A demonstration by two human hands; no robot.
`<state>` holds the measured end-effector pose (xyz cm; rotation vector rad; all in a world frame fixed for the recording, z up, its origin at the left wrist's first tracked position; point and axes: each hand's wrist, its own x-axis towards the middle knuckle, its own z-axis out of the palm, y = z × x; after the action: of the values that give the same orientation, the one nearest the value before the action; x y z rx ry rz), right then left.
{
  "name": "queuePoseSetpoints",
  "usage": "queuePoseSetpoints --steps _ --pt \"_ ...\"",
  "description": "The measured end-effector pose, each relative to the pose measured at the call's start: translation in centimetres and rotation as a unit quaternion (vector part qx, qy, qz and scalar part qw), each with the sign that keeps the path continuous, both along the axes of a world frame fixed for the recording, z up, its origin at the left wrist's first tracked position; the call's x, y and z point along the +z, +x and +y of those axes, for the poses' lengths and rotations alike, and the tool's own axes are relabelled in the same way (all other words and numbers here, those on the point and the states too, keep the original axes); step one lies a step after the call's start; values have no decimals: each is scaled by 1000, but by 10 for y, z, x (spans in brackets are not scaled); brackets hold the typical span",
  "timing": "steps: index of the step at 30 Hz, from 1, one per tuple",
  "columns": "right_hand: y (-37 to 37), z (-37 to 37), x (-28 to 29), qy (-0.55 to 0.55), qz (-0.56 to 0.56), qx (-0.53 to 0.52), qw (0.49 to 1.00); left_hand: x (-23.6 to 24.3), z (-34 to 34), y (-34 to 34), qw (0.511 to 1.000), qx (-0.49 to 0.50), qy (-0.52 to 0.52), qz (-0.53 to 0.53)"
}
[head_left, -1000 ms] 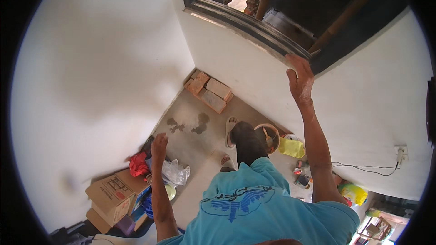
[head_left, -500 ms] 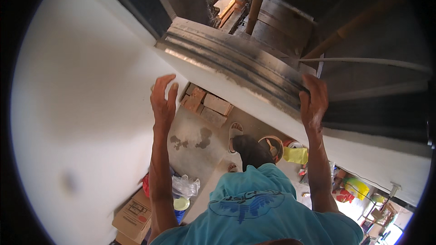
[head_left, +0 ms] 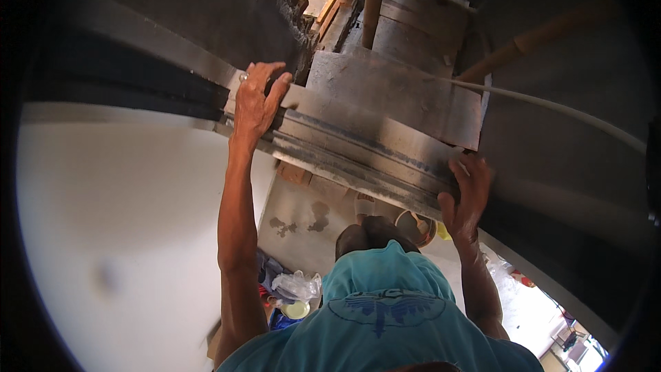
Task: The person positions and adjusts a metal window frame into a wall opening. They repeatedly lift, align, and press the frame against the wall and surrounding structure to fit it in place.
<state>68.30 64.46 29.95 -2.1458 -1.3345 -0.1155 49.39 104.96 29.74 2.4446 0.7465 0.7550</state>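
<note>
A metal window sill with sliding tracks [head_left: 344,141] runs across in front of me, sloping down to the right. My left hand [head_left: 256,103] is over its left end, fingers bent forward and thumb apart, with a ring on one finger. Nothing shows between finger and thumb. At the sill's right end is my right hand [head_left: 469,189], its fingers curved and spread from the thumb and holding nothing visible. Whether either palm presses on the metal I cannot tell. Just beyond the tracks lies a flat grey board [head_left: 385,86].
Outside stand bamboo poles [head_left: 374,7], and a pale hose [head_left: 558,107] crosses at the right. A rough brick edge [head_left: 299,17] is beyond the sill. Below me are bricks [head_left: 295,173], a bucket [head_left: 421,226] and plastic bags [head_left: 297,284]. A white wall [head_left: 124,213] rises at left.
My left hand has gone from beside the white wall up over the sill's left end. My right hand has shifted lower in view. My body and view are closer to the opening.
</note>
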Motion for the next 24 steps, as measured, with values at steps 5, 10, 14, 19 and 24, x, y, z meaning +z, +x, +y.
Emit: queuePoseSetpoints --steps 5,10,14,19,24 --pt "2 1 1 -22 14 -4 1000 -4 2 -1 994 20 -90 54" --pt "0 1 -1 -19 32 -14 999 6 -3 2 991 29 -103 76" --pt "-2 3 1 -20 43 -27 999 4 -2 1 989 33 -125 72" --pt "-3 5 4 -22 48 -33 998 2 0 0 987 34 -128 89" --pt "-2 5 5 -32 49 -41 997 7 1 3 986 28 -132 97"
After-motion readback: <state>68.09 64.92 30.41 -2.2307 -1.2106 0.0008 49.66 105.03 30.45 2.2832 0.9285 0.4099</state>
